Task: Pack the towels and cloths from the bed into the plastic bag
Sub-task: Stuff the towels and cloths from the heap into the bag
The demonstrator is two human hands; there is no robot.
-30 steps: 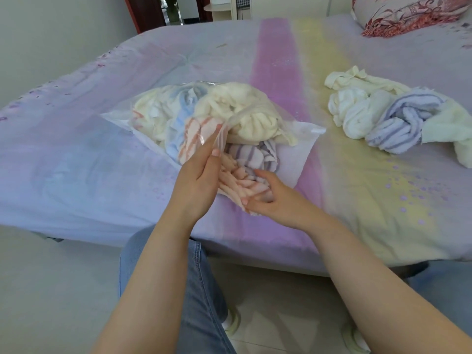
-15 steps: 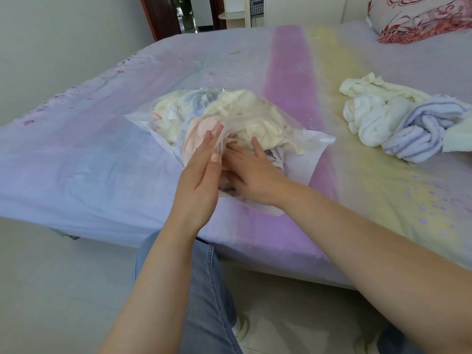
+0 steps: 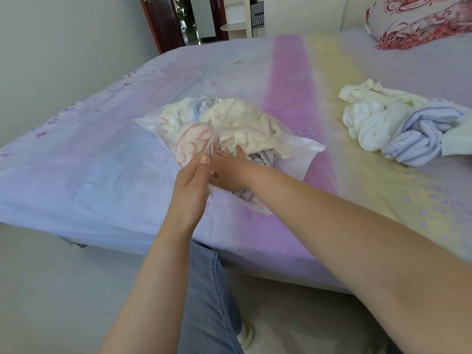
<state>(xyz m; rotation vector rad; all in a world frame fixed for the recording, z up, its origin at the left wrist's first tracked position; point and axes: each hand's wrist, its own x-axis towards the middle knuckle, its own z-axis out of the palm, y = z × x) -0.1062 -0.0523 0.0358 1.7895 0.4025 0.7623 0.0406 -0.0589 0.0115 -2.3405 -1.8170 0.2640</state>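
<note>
— While the left hand [image 3: 190,192] pinches the near rim of the plastic bag [image 3: 304,152], lifting its mouth, what is the right hand's grip doing?

— The right hand [image 3: 231,172] reaches inside with fingers fairly straight, pressing the cloths; whether it grasps one I cannot tell.

— Where is the bag?

— On the bed [image 3: 102,180], near its edge, stuffed with cream and pink-patterned cloths [image 3: 242,123]. Right of it, well apart, lies a pile of towels [image 3: 398,126], white and blue-striped.

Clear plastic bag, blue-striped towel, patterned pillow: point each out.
Clear plastic bag [image 3: 310,148]: head view, bare right corner.
Blue-striped towel [image 3: 419,137]: head view, rolled middle.
Red-and-white patterned pillow [image 3: 419,21]: head view, front face.
</note>
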